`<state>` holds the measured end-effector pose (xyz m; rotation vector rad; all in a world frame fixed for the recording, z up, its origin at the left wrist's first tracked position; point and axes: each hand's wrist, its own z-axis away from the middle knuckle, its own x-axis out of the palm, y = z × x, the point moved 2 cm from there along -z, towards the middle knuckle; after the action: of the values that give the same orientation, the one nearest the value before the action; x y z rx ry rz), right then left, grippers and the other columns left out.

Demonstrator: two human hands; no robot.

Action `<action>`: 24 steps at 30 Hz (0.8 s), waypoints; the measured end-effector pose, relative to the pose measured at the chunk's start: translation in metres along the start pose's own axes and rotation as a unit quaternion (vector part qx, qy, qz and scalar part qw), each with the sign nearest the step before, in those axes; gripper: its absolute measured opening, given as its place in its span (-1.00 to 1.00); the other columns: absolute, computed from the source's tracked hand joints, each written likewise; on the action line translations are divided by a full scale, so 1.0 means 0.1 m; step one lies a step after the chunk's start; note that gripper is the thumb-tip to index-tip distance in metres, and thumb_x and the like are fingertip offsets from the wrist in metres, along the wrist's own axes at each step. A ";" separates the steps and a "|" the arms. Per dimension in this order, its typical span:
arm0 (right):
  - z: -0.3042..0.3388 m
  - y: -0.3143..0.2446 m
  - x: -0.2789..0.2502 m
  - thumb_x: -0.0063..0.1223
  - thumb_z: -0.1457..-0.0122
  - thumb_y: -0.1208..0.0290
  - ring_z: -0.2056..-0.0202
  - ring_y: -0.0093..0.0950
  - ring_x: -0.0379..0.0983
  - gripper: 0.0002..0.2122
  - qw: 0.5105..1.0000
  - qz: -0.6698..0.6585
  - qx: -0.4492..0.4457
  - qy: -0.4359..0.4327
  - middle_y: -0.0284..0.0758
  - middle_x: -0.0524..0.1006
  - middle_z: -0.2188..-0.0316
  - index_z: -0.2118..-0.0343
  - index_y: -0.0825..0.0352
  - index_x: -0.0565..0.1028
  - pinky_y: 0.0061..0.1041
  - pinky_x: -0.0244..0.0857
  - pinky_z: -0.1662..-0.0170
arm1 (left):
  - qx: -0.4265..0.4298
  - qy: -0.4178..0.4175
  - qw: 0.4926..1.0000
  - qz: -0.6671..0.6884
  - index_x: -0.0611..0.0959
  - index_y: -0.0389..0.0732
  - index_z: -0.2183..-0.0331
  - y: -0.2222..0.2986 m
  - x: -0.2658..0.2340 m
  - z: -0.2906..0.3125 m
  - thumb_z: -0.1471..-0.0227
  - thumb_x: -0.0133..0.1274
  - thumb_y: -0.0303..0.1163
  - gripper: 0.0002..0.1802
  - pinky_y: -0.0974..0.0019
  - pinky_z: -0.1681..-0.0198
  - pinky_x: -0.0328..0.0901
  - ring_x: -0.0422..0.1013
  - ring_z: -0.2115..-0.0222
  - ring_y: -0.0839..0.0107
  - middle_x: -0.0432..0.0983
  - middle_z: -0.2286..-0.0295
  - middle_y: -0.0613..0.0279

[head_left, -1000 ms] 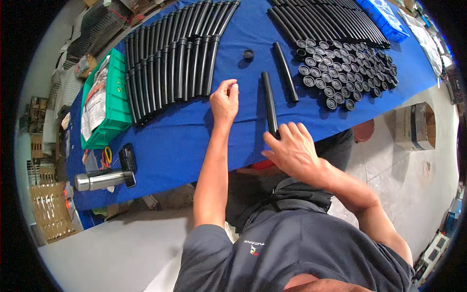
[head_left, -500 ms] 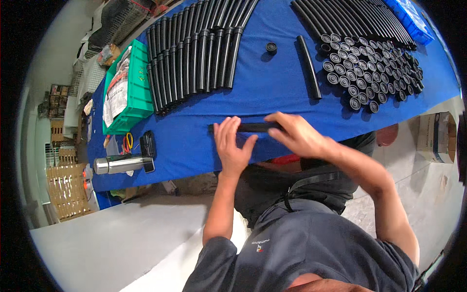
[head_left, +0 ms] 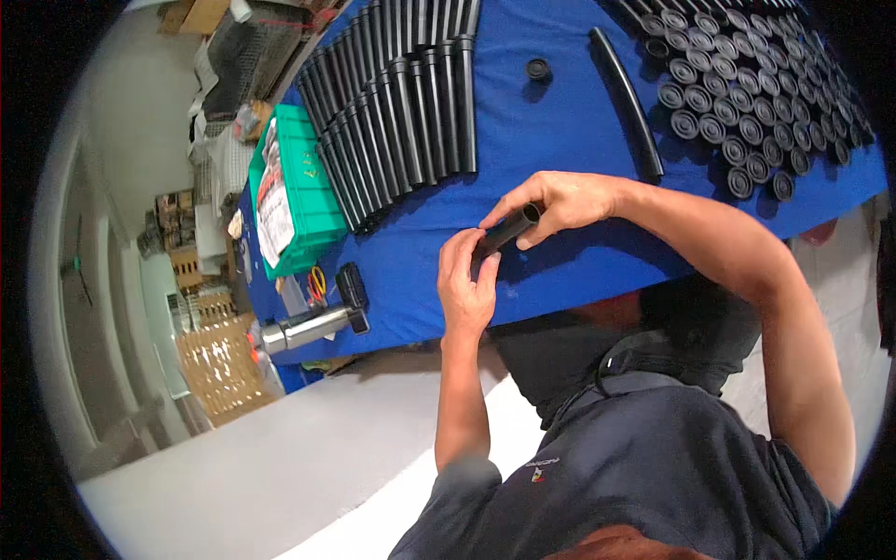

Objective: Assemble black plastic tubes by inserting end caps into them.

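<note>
A short black tube [head_left: 509, 229] is tilted above the blue cloth, its hollow open end facing up toward me. My left hand [head_left: 467, 285] is closed around the lower left part, thumb on the near side. My right hand [head_left: 571, 203] curls over the open end, its fingers along the far side and its thumb near the rim. The tube's far end is hidden by my left hand. Beyond my right hand, a single loose black tube [head_left: 627, 103] lies on the cloth. A small round black cap [head_left: 538, 69] rests farther back.
Rows of capped black tubes [head_left: 401, 121] lie at the back left. Many round black caps [head_left: 737, 112] cluster at the back right. On the left are a green crate [head_left: 313, 210] with newspaper, a silver flask [head_left: 308, 329] and a black tool [head_left: 353, 297] on the blue cloth [head_left: 411, 266].
The tube has been lifted and turned so that its open end faces me. My right hand has wrapped round that end. The whole view has shifted and tilted.
</note>
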<state>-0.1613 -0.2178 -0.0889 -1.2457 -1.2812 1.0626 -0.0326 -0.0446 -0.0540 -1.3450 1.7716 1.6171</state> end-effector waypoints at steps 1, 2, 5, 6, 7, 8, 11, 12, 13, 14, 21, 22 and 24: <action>0.00 0.02 0.00 0.19 -0.08 0.55 0.28 -0.64 0.43 -0.59 0.999 -0.036 -0.039 -0.009 -0.38 0.57 0.30 -0.04 0.35 0.48 -0.57 0.33 0.18 | 0.005 -0.020 1.000 -0.012 0.54 -0.32 0.08 -0.02 0.00 0.00 -0.01 0.17 -0.44 -0.60 0.17 -0.01 0.31 0.43 0.10 0.10 0.48 0.15 0.00; 0.02 0.01 -0.01 0.19 -0.09 0.53 0.23 -0.62 0.44 -0.59 0.995 -0.068 -0.078 -0.015 -0.36 0.58 0.26 -0.05 0.35 0.47 -0.56 0.34 0.14 | 0.010 -0.036 0.999 -0.015 0.54 -0.32 0.08 0.01 0.01 -0.02 -0.01 0.17 -0.44 -0.60 0.17 -0.01 0.31 0.43 0.10 0.10 0.48 0.15 0.00; 0.03 0.04 0.00 0.20 -0.11 0.48 0.23 -0.61 0.46 -0.61 0.993 -0.084 -0.088 0.001 -0.34 0.59 0.26 -0.03 0.35 0.48 -0.53 0.34 0.12 | -0.007 -0.013 0.998 -0.065 0.49 -0.34 0.02 0.04 0.04 -0.03 0.03 0.21 -0.43 -0.49 0.20 0.00 0.31 0.42 0.10 0.18 0.47 0.16 0.00; 0.02 0.03 0.00 0.22 -0.10 0.47 0.24 -0.60 0.46 -0.61 0.993 -0.071 -0.096 0.007 -0.33 0.59 0.27 -0.03 0.35 0.48 -0.52 0.34 0.13 | -0.033 -0.003 0.998 -0.047 0.48 -0.34 0.03 0.00 0.03 -0.01 0.06 0.24 -0.44 -0.47 0.23 0.01 0.31 0.43 0.11 0.24 0.48 0.17 0.03; 0.01 0.03 0.01 0.22 -0.10 0.47 0.24 -0.60 0.46 -0.61 0.992 -0.078 -0.099 0.011 -0.33 0.59 0.27 -0.03 0.35 0.48 -0.52 0.34 0.13 | -0.059 0.009 0.998 -0.027 0.48 -0.34 0.04 -0.04 0.03 0.01 0.09 0.27 -0.46 -0.45 0.25 0.02 0.31 0.43 0.13 0.30 0.48 0.19 0.07; 0.01 0.01 0.00 0.23 -0.07 0.47 0.25 -0.59 0.46 -0.60 0.996 -0.033 -0.079 0.007 -0.32 0.59 0.28 -0.02 0.35 0.48 -0.52 0.34 0.14 | -0.058 0.004 0.998 -0.030 0.48 -0.34 0.04 -0.08 0.03 0.02 0.09 0.27 -0.46 -0.45 0.25 0.02 0.31 0.43 0.13 0.30 0.48 0.19 0.07; 0.00 0.07 0.02 0.24 -0.03 0.49 0.28 -0.57 0.46 -0.57 0.998 -0.012 -0.056 0.001 -0.30 0.59 0.31 -0.02 0.34 0.49 -0.50 0.34 0.17 | -0.115 0.010 0.993 0.022 0.53 -0.30 0.20 -0.14 0.02 0.04 0.11 0.25 -0.53 -0.64 0.24 0.10 0.34 0.47 0.24 0.25 0.51 0.28 0.10; -0.01 0.09 0.03 0.24 -0.01 0.50 0.30 -0.56 0.46 -0.56 0.998 -0.032 -0.052 -0.002 -0.30 0.59 0.32 -0.02 0.33 0.49 -0.49 0.34 0.18 | -0.116 0.007 0.993 0.020 0.53 -0.30 0.20 -0.14 0.01 0.03 0.11 0.25 -0.53 -0.64 0.24 0.10 0.34 0.47 0.24 0.25 0.51 0.28 0.10; -0.01 0.11 0.03 0.24 -0.01 0.50 0.30 -0.56 0.46 -0.56 0.998 -0.036 -0.052 -0.001 -0.30 0.59 0.32 -0.02 0.33 0.49 -0.49 0.34 0.18 | -0.112 -0.015 0.993 0.024 0.53 -0.30 0.19 -0.13 0.02 0.02 0.08 0.24 -0.52 -0.65 0.24 0.10 0.34 0.47 0.22 0.24 0.50 0.26 0.09; 0.01 0.07 0.03 0.23 -0.02 0.51 0.28 -0.53 0.48 -0.57 0.998 -0.053 -0.040 -0.017 -0.29 0.60 0.31 -0.01 0.34 0.49 -0.48 0.36 0.16 | -0.105 -0.037 0.993 0.026 0.53 -0.31 0.18 -0.11 0.00 0.01 0.06 0.22 -0.50 -0.66 0.24 0.09 0.34 0.47 0.21 0.24 0.50 0.23 0.07; -0.01 0.10 0.01 0.25 -0.01 0.47 0.17 -0.45 0.55 -0.59 0.993 -0.030 -0.111 0.031 -0.19 0.62 0.20 0.02 0.37 0.51 -0.46 0.39 0.06 | -0.046 -0.045 0.997 -0.038 0.52 -0.35 0.12 0.06 -0.06 -0.06 0.05 0.22 -0.49 -0.59 0.29 -0.05 0.24 0.37 0.07 0.33 0.44 0.13 0.10; -0.01 0.09 0.00 0.25 -0.01 0.47 0.17 -0.45 0.55 -0.59 0.993 -0.028 -0.110 0.031 -0.19 0.62 0.20 0.02 0.37 0.51 -0.46 0.39 0.06 | -0.062 -0.038 0.997 -0.035 0.52 -0.35 0.13 0.04 -0.04 -0.07 0.05 0.21 -0.50 -0.60 0.29 -0.02 0.26 0.39 0.10 0.34 0.46 0.15 0.10; 0.00 0.09 -0.02 0.28 0.00 0.45 0.17 -0.44 0.55 -0.58 0.997 0.017 -0.067 0.032 -0.18 0.61 0.19 0.03 0.37 0.51 -0.46 0.39 0.06 | -0.078 -0.031 0.996 -0.030 0.53 -0.34 0.14 0.00 -0.01 -0.06 0.06 0.21 -0.51 -0.61 0.30 0.00 0.27 0.41 0.13 0.34 0.47 0.17 0.11</action>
<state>-0.1601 -0.2193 -0.0977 -1.3963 -1.3024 0.9661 -0.0307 -0.0499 -0.0515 -1.3856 1.5818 1.7760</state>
